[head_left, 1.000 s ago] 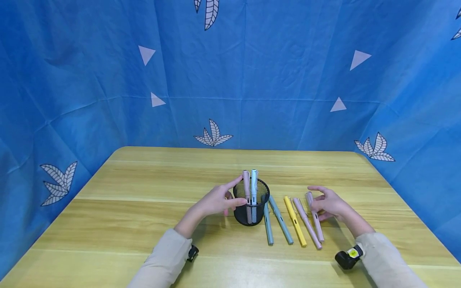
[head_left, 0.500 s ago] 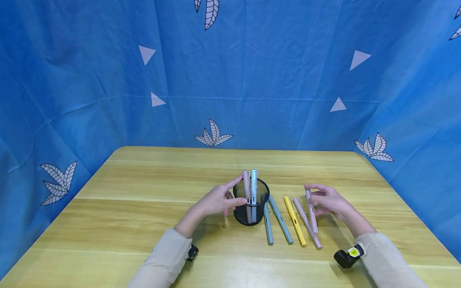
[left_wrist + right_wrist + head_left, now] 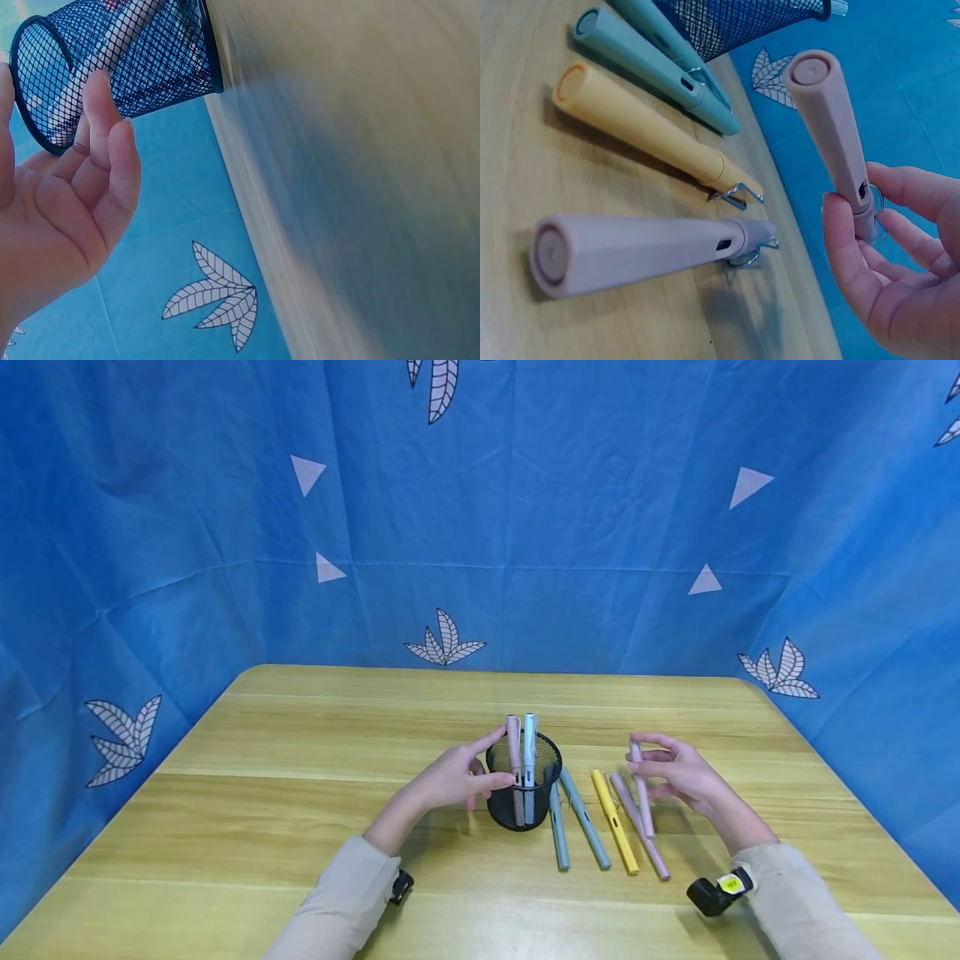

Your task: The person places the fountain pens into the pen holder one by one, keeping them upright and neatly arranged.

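Observation:
My left hand (image 3: 453,777) holds the black mesh pen cup (image 3: 501,810) at its left, thumb and index finger at the rim. A mauve pen (image 3: 513,735) and a pale blue pen (image 3: 529,737) stand in the cup. In the left wrist view, curled fingers (image 3: 101,105) lie against the mesh. My right hand (image 3: 686,778) pinches a pale lilac pen (image 3: 829,135) near its clip end, raised off the table. Below it lies another lilac pen (image 3: 630,251) on the wood. Left of that are a yellow pen (image 3: 637,127) and two teal pens (image 3: 587,822), (image 3: 558,831).
The wooden table (image 3: 300,760) spreads out to both sides of the cup. Behind it hangs a blue cloth (image 3: 570,527) with leaf prints and pale triangles. A small pink thing (image 3: 470,802) shows under the left hand; its kind is unclear.
The right hand has lifted the rightmost lilac pen and moved it left, over the lilac pen still lying on the table. The left hand and the cup stay where they were.

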`<state>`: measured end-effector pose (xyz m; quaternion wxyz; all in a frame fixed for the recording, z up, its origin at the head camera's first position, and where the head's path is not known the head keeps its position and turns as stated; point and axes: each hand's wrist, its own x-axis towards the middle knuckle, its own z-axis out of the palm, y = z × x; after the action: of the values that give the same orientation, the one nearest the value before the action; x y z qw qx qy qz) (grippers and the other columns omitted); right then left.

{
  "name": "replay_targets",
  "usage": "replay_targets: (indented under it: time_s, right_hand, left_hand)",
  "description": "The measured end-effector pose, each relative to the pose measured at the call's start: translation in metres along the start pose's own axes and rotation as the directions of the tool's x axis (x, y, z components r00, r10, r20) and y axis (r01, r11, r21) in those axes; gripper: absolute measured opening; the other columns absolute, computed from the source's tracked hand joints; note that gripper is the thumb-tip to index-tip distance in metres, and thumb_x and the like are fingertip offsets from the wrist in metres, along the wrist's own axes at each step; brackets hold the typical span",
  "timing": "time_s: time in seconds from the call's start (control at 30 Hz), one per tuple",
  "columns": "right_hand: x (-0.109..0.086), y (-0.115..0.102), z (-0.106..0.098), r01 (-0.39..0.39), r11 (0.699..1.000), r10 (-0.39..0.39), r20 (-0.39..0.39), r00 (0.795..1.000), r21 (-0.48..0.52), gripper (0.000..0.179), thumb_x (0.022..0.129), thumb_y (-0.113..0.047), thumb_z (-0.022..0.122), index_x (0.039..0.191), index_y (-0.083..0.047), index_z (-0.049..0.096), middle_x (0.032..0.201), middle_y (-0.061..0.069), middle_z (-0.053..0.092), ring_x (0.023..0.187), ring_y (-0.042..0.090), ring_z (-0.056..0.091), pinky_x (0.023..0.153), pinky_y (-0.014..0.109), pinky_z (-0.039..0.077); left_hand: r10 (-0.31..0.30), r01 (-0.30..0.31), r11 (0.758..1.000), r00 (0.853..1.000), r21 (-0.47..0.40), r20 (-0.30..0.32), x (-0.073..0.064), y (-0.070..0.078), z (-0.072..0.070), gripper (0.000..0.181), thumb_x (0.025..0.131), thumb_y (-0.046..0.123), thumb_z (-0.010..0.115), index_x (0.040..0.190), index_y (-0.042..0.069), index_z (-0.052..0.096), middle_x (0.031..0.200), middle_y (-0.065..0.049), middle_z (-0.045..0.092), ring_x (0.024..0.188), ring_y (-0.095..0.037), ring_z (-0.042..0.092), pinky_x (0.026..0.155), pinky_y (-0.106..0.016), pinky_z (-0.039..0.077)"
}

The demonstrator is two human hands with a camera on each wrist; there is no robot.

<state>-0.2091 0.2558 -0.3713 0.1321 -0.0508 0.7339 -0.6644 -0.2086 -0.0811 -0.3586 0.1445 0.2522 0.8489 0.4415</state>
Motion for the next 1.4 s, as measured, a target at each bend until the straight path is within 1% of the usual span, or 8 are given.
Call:
replay_targets:
  time_s: [0.33,0.47,0.57,0.67,0.73,0.9,1.1,1.4]
  right_hand:
    - [0.003,-0.004,0.006,0.034,0.995,-0.038,0.037,0.999,0.097,0.061,0.086,0.003,0.053,0.136,0.007,0.019,0.108,0.019,0.045,0.088,0.023,0.059,0.072,0.04,0.05]
    - [0.005,-0.006,0.009,0.049,0.989,-0.053,0.026,0.998,0.14,0.056,0.086,0.004,0.054,0.135,0.001,0.027,0.104,0.017,0.046,0.088,0.024,0.06,0.073,0.038,0.049]
    - [0.006,-0.007,0.011,0.06,0.981,-0.065,0.022,0.998,0.186,0.045,0.085,0.006,0.054,0.125,-0.013,0.044,0.102,0.013,0.048,0.089,0.026,0.061,0.073,0.037,0.05]
    - [0.008,-0.008,0.013,0.068,0.978,-0.073,0.02,0.997,0.198,0.039,0.086,0.005,0.054,0.115,-0.02,0.051,0.1,0.011,0.051,0.09,0.027,0.061,0.071,0.035,0.05]
    - [0.009,-0.009,0.015,0.072,0.98,-0.077,0.02,0.997,0.186,0.041,0.086,0.004,0.053,0.123,-0.014,0.049,0.1,0.011,0.051,0.09,0.027,0.061,0.071,0.034,0.05]
    - [0.01,-0.015,0.02,0.083,0.986,-0.085,0.011,0.996,0.147,0.057,0.088,0.002,0.051,0.137,0.007,0.023,0.105,0.014,0.047,0.093,0.027,0.06,0.073,0.034,0.05]
    - [0.013,-0.023,0.028,0.103,0.985,-0.104,-0.002,0.995,0.136,0.057,0.089,0.004,0.047,0.137,0.011,0.018,0.112,0.017,0.042,0.09,0.024,0.062,0.073,0.034,0.049]
    - [0.016,-0.032,0.036,0.14,0.977,-0.139,-0.017,0.99,0.159,0.056,0.087,0.006,0.048,0.136,0.012,0.02,0.101,0.012,0.05,0.084,0.021,0.063,0.068,0.034,0.051]
  left_hand:
    - [0.002,-0.002,1.0,1.0,-0.01,0.0,0.0,0.0,0.0,0.075,0.082,0.044,0.06,0.142,0.033,0.016,0.073,-0.016,0.061,0.053,-0.036,0.057,0.057,-0.033,0.045]
    - [0.002,-0.002,1.0,1.0,-0.011,0.0,0.0,0.0,0.001,0.075,0.083,0.044,0.06,0.142,0.033,0.016,0.074,-0.016,0.061,0.053,-0.036,0.057,0.057,-0.033,0.045]
    - [0.005,-0.005,1.0,1.0,-0.013,0.0,0.0,0.0,0.001,0.075,0.082,0.044,0.06,0.142,0.033,0.016,0.074,-0.016,0.061,0.053,-0.037,0.057,0.057,-0.034,0.045]
    - [0.004,-0.004,1.0,1.0,-0.013,-0.001,0.0,0.001,0.001,0.076,0.082,0.044,0.06,0.143,0.033,0.015,0.074,-0.016,0.061,0.053,-0.037,0.057,0.057,-0.036,0.045]
    - [0.005,-0.005,1.0,1.0,-0.012,-0.002,0.0,0.001,0.0,0.076,0.082,0.044,0.06,0.143,0.033,0.016,0.074,-0.016,0.061,0.053,-0.037,0.057,0.056,-0.036,0.045]
    - [0.007,-0.007,1.0,1.0,-0.009,0.001,0.0,0.0,0.0,0.076,0.083,0.044,0.06,0.143,0.031,0.016,0.074,-0.015,0.062,0.053,-0.036,0.057,0.056,-0.037,0.046]
    - [-0.001,0.001,1.0,1.0,-0.002,0.002,-0.001,0.002,0.0,0.076,0.083,0.044,0.059,0.143,0.032,0.015,0.074,-0.014,0.062,0.054,-0.037,0.057,0.058,-0.035,0.046]
    - [-0.003,0.003,1.0,1.0,0.004,0.001,-0.001,0.002,0.0,0.076,0.083,0.045,0.059,0.143,0.032,0.015,0.075,-0.014,0.062,0.054,-0.036,0.058,0.06,-0.033,0.045]
